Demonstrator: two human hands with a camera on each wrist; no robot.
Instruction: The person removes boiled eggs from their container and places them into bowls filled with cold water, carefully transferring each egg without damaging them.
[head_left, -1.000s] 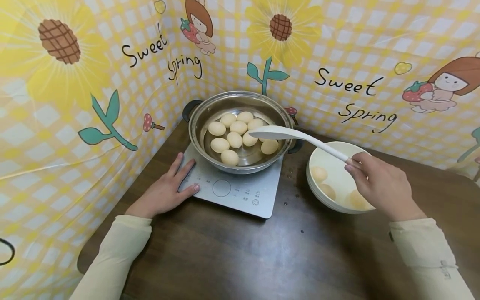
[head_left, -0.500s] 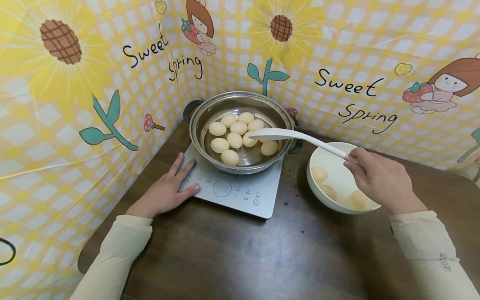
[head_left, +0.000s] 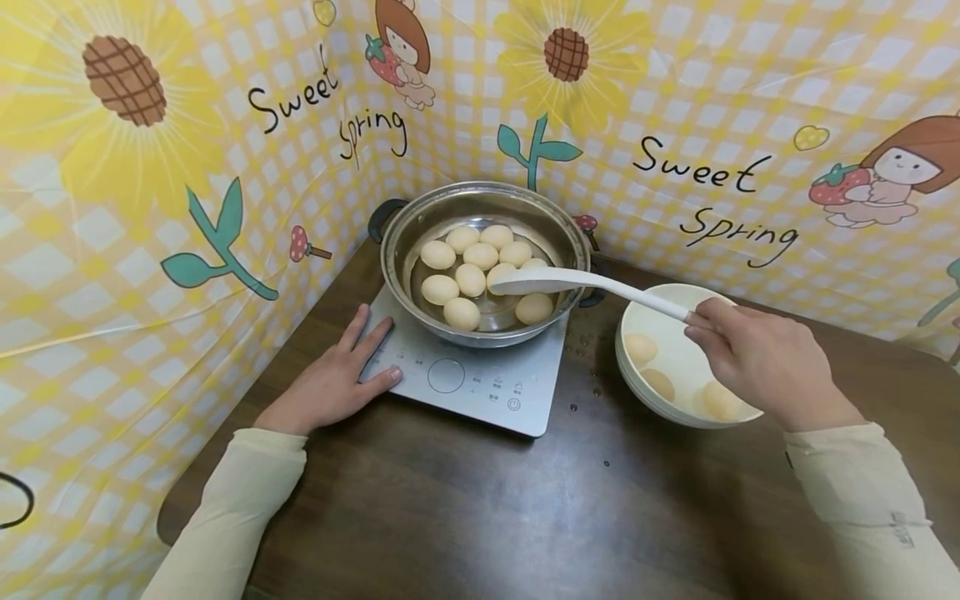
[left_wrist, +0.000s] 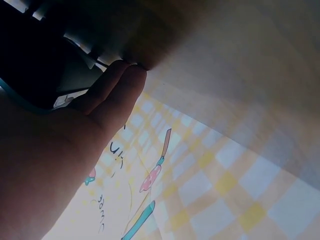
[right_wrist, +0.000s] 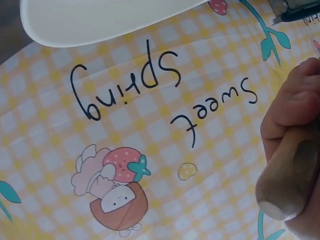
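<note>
My right hand [head_left: 772,358] grips the handle of a long white cooking spoon [head_left: 543,279]. Its wooden handle end [right_wrist: 282,195] sticks out of the fist in the right wrist view. The spoon's head is over the right side of a steel pot [head_left: 393,287], among several pale eggs [head_left: 470,281] lying in it; whether it touches one cannot be told. My left hand [head_left: 330,379] lies with fingers spread on the left edge of the induction cooktop [head_left: 480,392] under the pot. In the left wrist view, that hand [left_wrist: 100,120] shows straight fingers.
Right of the cooktop, below my right hand, stands a white bowl [head_left: 656,304] with several eggs [head_left: 657,385] visible. Water drops dot the dark wooden table [head_left: 465,517]. A checked cloth [head_left: 675,83] rises behind and along the left. The pot's black handle [head_left: 385,218] juts out left.
The spoon's head has dipped lower into the pot. An egg at the pot's right front has shifted slightly toward the near rim. My left hand stays put.
</note>
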